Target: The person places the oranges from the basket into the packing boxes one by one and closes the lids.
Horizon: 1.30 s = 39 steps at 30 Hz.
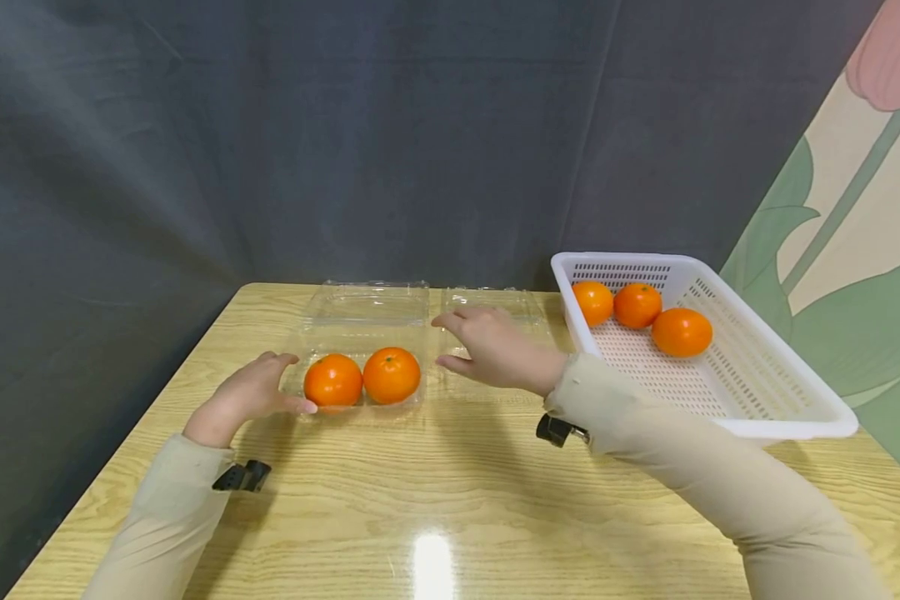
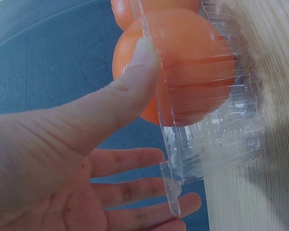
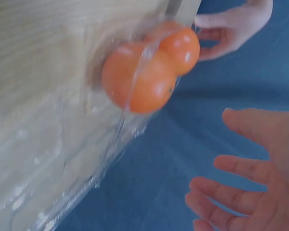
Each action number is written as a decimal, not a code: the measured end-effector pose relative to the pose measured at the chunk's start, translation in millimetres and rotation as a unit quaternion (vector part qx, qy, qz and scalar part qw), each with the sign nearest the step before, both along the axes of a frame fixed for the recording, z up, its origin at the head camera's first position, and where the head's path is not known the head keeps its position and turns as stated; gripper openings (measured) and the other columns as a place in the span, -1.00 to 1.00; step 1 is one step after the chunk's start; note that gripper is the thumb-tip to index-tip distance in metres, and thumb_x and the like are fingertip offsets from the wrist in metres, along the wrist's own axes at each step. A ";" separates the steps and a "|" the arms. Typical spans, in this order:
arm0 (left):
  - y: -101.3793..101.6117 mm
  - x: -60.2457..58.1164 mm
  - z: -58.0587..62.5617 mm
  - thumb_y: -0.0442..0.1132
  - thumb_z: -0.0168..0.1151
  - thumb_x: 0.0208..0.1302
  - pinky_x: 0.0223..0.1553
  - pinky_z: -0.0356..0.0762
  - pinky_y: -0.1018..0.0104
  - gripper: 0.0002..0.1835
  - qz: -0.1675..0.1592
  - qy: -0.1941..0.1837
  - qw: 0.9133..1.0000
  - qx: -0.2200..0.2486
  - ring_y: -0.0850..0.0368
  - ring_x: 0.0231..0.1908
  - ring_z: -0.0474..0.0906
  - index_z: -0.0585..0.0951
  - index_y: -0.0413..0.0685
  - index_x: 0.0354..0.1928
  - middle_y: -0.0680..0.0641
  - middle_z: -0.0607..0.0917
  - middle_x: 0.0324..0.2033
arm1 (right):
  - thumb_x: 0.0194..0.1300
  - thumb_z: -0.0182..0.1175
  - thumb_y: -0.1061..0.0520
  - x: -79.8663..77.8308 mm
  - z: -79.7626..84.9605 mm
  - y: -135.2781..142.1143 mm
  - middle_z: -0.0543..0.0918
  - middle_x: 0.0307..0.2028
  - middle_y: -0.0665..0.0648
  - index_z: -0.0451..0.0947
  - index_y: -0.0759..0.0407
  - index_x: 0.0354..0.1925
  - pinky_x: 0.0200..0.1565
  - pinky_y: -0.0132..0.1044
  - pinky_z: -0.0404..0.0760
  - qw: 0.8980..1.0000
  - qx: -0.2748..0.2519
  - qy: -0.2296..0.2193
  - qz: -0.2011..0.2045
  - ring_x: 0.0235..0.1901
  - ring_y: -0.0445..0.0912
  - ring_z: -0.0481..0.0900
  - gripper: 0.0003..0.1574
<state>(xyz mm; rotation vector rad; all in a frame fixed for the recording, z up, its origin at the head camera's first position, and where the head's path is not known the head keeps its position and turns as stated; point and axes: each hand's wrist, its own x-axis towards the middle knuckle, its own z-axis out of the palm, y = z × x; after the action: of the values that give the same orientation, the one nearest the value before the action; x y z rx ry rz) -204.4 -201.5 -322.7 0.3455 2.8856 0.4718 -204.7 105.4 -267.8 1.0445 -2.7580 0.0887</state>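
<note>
Two oranges [image 1: 333, 381] sit side by side in the front part of a clear plastic clamshell box [image 1: 367, 337], whose lid lies back, unfolded. At the box's left front corner is my left hand [image 1: 251, 390]; in the left wrist view its thumb [image 2: 144, 55] lies at the rim beside an orange [image 2: 183, 67], with the other fingers spread along the edge. My right hand [image 1: 498, 346] hovers with loosely extended fingers over a second clear plastic box [image 1: 502, 387], just right of the first. The right wrist view shows nothing in its grasp.
On the right stands a white perforated plastic basket [image 1: 787, 367] holding three oranges [image 1: 681, 332]. All of it rests on a wooden table [image 1: 330, 517]. Behind the table hangs a dark curtain [image 1: 390, 142], and a flower-painted wall [image 1: 832, 217] is at the right.
</note>
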 end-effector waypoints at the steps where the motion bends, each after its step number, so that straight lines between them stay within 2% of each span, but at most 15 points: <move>1: -0.1 0.0 -0.2 0.10 0.40 -0.03 0.08 0.38 -0.24 -0.02 0.000 0.000 1.000 0.000 -0.45 0.13 0.33 0.26 -0.51 0.24 -0.57 0.32 0.16 | 0.21 0.23 -0.05 -1.0 1.5 3.7 0.61 -0.02 0.21 0.45 0.21 0.12 0.03 -0.01 0.54 1.000 -0.003 0.007 -0.003 -0.03 0.09 0.59 -0.42; 7: -0.4 0.7 0.6 0.12 0.40 -0.04 0.09 0.36 -0.25 -0.01 0.003 -0.001 1.000 -0.001 -0.46 0.14 0.31 0.25 -0.50 0.24 -0.57 0.29 0.18 | 0.19 0.26 -0.05 -7.0 11.0 27.7 0.63 -0.05 0.23 0.47 0.22 0.11 -0.06 0.00 0.57 0.999 -0.017 0.033 -0.028 -0.10 0.12 0.60 -0.40; 11: -0.1 1.1 1.5 0.13 0.39 -0.04 0.09 0.37 -0.25 0.00 0.004 -0.001 1.000 -0.001 -0.46 0.14 0.31 0.25 -0.50 0.24 -0.57 0.29 0.18 | 0.20 0.24 -0.07 -14.0 15.1 45.4 0.63 -0.07 0.27 0.45 0.24 0.13 -0.16 0.02 0.58 0.997 -0.019 0.027 -0.067 -0.13 0.14 0.59 -0.38; 17: 0.0 1.1 1.7 0.12 0.40 -0.04 0.08 0.37 -0.25 -0.01 0.003 0.000 1.000 0.002 -0.46 0.14 0.32 0.25 -0.51 0.24 -0.57 0.29 0.18 | 0.23 0.20 -0.02 -28.2 19.4 77.1 0.60 -0.07 0.34 0.41 0.30 0.15 -0.10 0.09 0.54 0.992 -0.035 0.005 -0.122 -0.11 0.19 0.57 -0.39; 26: 0.1 0.2 1.9 0.12 0.39 -0.03 0.08 0.37 -0.25 -0.01 0.003 0.000 1.000 0.003 -0.45 0.14 0.32 0.25 -0.51 0.24 -0.57 0.29 0.19 | 0.26 0.14 0.02 -44.0 27.7 121.2 0.50 0.03 0.46 0.33 0.35 0.19 0.02 0.16 0.44 0.979 -0.050 -0.025 -0.198 0.01 0.31 0.47 -0.37; 33: 0.2 -0.1 0.6 0.12 0.40 -0.04 0.09 0.38 -0.23 0.00 0.004 0.000 1.000 0.004 -0.44 0.14 0.33 0.25 -0.50 0.25 -0.57 0.29 0.19 | 0.27 0.10 0.01 -58.0 23.5 157.2 0.46 -0.01 0.55 0.31 0.46 0.16 0.03 0.21 0.41 0.967 -0.048 -0.047 -0.246 -0.04 0.35 0.43 -0.34; 39: 0.2 0.2 -0.6 0.12 0.40 -0.05 0.07 0.40 -0.22 0.00 0.006 0.001 1.000 0.001 -0.42 0.10 0.37 0.25 -0.50 0.25 -0.55 0.32 0.17 | 0.26 0.09 0.03 -64.8 21.7 179.9 0.39 0.02 0.61 0.25 0.52 0.17 0.13 0.24 0.33 0.953 -0.050 -0.075 -0.288 -0.01 0.38 0.36 -0.30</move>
<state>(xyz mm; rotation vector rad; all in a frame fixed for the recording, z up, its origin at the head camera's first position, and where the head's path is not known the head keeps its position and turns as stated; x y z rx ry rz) -204.2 -201.3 -323.3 0.3304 2.8902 0.4758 -269.5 285.4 -246.2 0.1853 -3.0329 0.2245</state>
